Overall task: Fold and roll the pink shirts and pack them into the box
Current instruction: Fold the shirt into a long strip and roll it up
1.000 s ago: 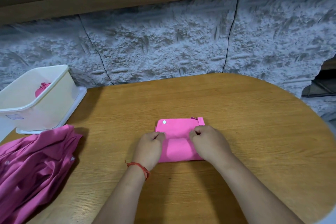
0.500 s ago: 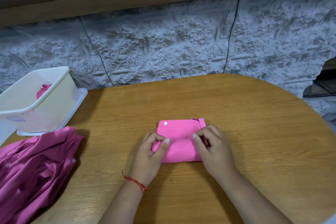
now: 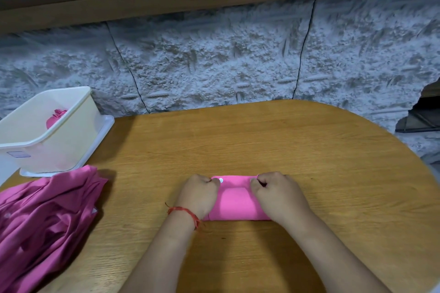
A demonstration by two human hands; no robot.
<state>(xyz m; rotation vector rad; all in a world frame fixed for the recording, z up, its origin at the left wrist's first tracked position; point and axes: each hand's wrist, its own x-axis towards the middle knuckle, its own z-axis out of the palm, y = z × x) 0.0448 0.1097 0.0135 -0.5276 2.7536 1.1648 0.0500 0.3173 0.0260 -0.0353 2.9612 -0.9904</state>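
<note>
A bright pink shirt (image 3: 234, 202), folded small and partly rolled, lies on the wooden table (image 3: 309, 162) right in front of me. My left hand (image 3: 198, 194) grips its left end with curled fingers. My right hand (image 3: 276, 194) grips its right end the same way. A white dot shows on the cloth near my left knuckles. The cream plastic box (image 3: 59, 140) stands at the table's far left, with one rolled pink shirt (image 3: 54, 118) inside. A heap of darker pink shirts (image 3: 40, 221) lies loose at the near left.
The box stands on its white lid (image 3: 104, 131). A rough grey stone wall (image 3: 214, 66) rises just behind the table, under a wooden ledge. The table's right side curves round to an edge.
Both hands have moved away from me along the shirt and closed into fists on its ends. The flat part of the shirt beyond the roll is shorter.
</note>
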